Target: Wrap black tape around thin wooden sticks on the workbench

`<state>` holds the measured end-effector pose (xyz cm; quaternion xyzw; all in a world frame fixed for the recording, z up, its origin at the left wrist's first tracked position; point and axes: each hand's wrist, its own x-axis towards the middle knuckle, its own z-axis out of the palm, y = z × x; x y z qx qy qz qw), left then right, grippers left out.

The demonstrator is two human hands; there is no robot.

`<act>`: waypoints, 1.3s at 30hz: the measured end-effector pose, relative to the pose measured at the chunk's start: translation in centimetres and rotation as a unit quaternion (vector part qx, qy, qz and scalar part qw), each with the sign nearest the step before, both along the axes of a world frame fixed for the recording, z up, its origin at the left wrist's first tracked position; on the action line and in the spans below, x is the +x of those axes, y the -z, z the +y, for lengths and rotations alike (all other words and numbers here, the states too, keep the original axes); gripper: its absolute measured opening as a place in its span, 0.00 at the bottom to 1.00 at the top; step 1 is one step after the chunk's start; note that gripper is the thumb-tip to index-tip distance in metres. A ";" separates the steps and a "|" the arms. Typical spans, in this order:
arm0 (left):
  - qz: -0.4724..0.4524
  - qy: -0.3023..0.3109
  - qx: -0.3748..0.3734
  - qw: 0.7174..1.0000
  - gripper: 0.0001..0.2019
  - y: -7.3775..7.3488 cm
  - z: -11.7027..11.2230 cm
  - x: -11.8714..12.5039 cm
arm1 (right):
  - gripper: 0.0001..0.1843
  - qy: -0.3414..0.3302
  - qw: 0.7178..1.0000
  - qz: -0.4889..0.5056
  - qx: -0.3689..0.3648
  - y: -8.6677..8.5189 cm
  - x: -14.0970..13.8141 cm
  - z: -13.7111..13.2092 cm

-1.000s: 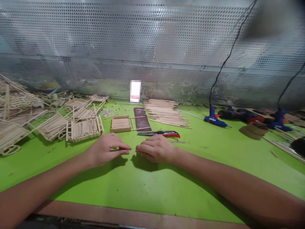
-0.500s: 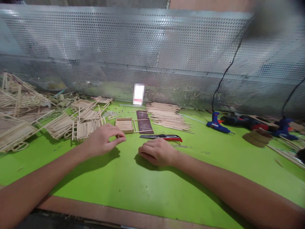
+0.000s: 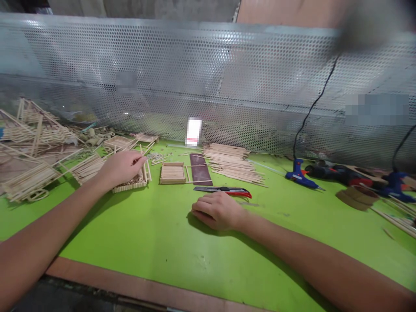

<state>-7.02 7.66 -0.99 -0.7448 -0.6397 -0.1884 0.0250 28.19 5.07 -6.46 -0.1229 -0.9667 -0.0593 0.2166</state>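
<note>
My left hand (image 3: 121,167) is over a small cart-like model of thin wooden sticks (image 3: 131,185), fingers curled round its upper part and hiding much of it. My right hand (image 3: 217,210) rests curled on the green table, and anything inside it is hidden. Just beyond the right knuckles lies a utility knife (image 3: 223,190) with a red and black handle. Between the hands, farther back, sits another stick-built model (image 3: 173,173), its two long sticks reaching onto a dark brown sheet (image 3: 200,169).
A pile of loose sticks (image 3: 232,162) lies behind the knife. More stick models (image 3: 30,173) crowd the left. Blue glue guns (image 3: 301,174) and a brown tape roll (image 3: 357,197) lie right. A perforated metal panel (image 3: 208,73) stands along the back of the green table (image 3: 156,242).
My left hand has moved left from above the bare table onto the stick model, which now sits turned with its near edge facing me. The right hand stays in place. The view has shifted slightly.
</note>
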 end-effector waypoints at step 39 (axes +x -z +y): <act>-0.042 0.127 0.055 0.989 0.18 2.2 -0.2 1.8 | 0.12 0.017 0.999 -0.028 0.013 -0.1 -0.2 -0.1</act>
